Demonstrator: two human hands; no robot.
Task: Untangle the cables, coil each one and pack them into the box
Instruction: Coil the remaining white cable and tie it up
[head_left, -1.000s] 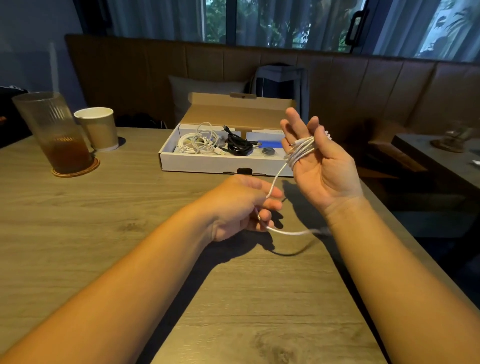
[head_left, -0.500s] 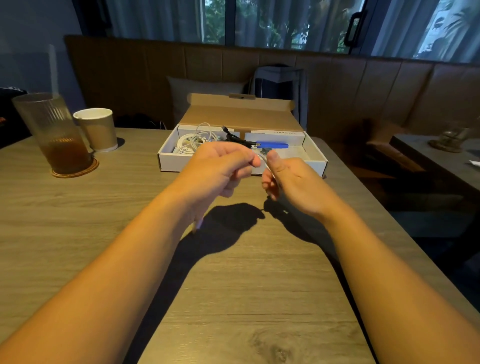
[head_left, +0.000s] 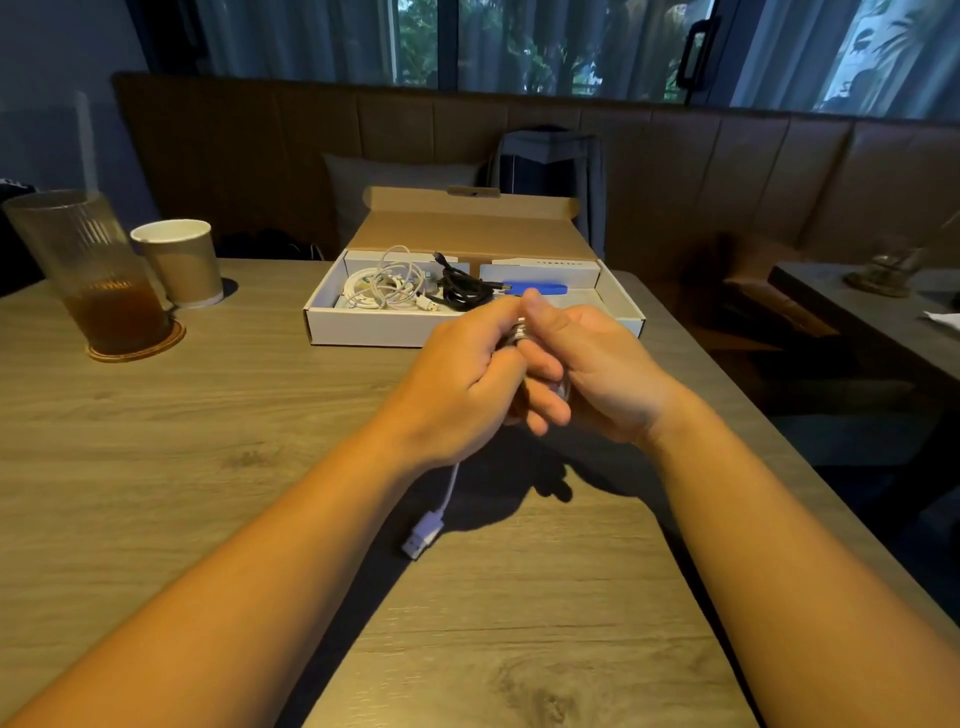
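My left hand (head_left: 462, 379) and my right hand (head_left: 597, 374) are pressed together above the table, both closed around a coiled white cable. Its free end hangs below my left hand and ends in a white USB plug (head_left: 423, 535) resting on the table. Behind my hands stands the open white cardboard box (head_left: 363, 327) with its lid raised. Inside lie a bundle of white cables (head_left: 389, 286), a coiled black cable (head_left: 462, 288) and a blue item (head_left: 535, 287). Most of the held coil is hidden by my fingers.
A tall ribbed glass of brown drink (head_left: 88, 275) on a coaster and a paper cup (head_left: 179, 262) stand at the table's left. The table's right edge (head_left: 727, 395) runs close to my right arm. A bench with a cushion lies behind.
My right hand, earlier raised with the cable wound round its fingers, has come down to meet my left hand. The cable's plug end now hangs down onto the table.
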